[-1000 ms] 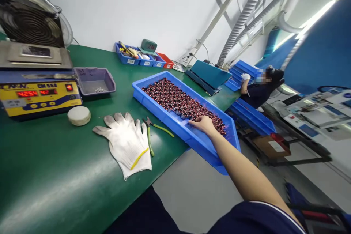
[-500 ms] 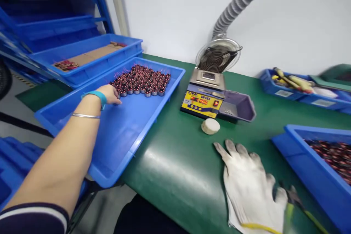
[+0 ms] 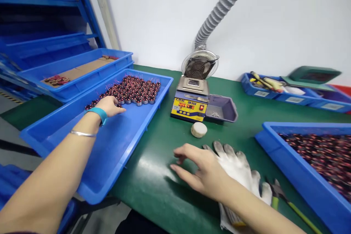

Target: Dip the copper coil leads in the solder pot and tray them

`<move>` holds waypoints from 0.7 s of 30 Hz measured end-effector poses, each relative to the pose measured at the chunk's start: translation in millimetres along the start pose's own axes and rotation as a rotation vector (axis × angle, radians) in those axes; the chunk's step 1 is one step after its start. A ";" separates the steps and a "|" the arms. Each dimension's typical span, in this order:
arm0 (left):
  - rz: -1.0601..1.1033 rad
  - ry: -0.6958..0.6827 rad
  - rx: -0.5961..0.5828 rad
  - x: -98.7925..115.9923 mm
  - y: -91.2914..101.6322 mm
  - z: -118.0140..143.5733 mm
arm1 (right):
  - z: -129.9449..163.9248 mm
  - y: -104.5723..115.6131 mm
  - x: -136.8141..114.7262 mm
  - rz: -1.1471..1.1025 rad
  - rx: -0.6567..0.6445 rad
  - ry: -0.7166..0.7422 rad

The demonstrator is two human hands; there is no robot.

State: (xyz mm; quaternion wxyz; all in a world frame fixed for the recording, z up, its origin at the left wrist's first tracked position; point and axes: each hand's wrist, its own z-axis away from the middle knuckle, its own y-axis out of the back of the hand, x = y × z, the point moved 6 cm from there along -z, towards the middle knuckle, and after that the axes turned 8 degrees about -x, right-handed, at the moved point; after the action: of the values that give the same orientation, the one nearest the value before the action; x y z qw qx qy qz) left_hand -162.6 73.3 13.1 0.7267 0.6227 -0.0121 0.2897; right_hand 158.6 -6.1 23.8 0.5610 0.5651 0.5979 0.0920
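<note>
Left hand (image 3: 111, 105) reaches among coils (image 3: 131, 89) in the tray (image 3: 109, 153), grip hidden; right hand (image 3: 201, 172), fingers spread, empty, covers part of the glove (image 3: 241, 170).

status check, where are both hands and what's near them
Left hand open, in the left blue tray, at the coil parts. Right hand open, over the white gloves. Pliers beside them.

Small red-wound coils (image 3: 134, 89) upright in tight rows at the far end of a blue tray (image 3: 115, 153)
</note>
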 end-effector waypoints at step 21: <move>0.731 -0.388 -0.567 137.4 -112.0 71.5 | -54.4 38.2 109.5 -0.925 0.392 -0.424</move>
State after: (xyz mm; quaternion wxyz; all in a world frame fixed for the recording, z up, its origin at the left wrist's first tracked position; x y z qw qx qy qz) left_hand 25.0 57.5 -19.4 0.7026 0.3981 -0.4428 0.3896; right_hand 167.7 120.9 9.3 0.5354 0.3433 0.6637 -0.3937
